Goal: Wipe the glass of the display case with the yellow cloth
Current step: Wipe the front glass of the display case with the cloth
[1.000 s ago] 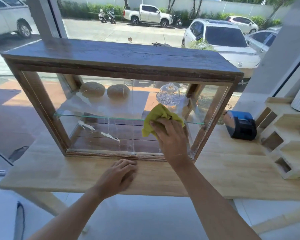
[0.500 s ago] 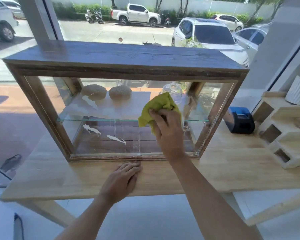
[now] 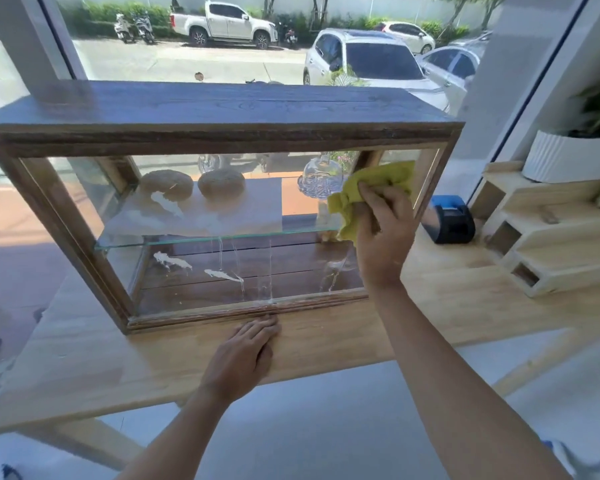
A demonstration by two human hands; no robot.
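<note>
The right hand [image 3: 381, 230] grips the crumpled yellow cloth [image 3: 371, 188], pressing it to the glass [image 3: 222, 216] at the display case's [image 3: 222, 112] upper right. White streaks and drips mark the pane. The left hand [image 3: 243, 355] rests flat on the table [image 3: 84, 368], near its front edge.

A light wooden table [image 3: 447, 306] was seen beneath a window. A blue and black device [image 3: 448, 219] was placed on it, beside a stepped wooden organiser [image 3: 548, 237]. A white ribbed planter [image 3: 568, 157] was set on top of the organiser. Cars [image 3: 371, 60] were parked outside.
</note>
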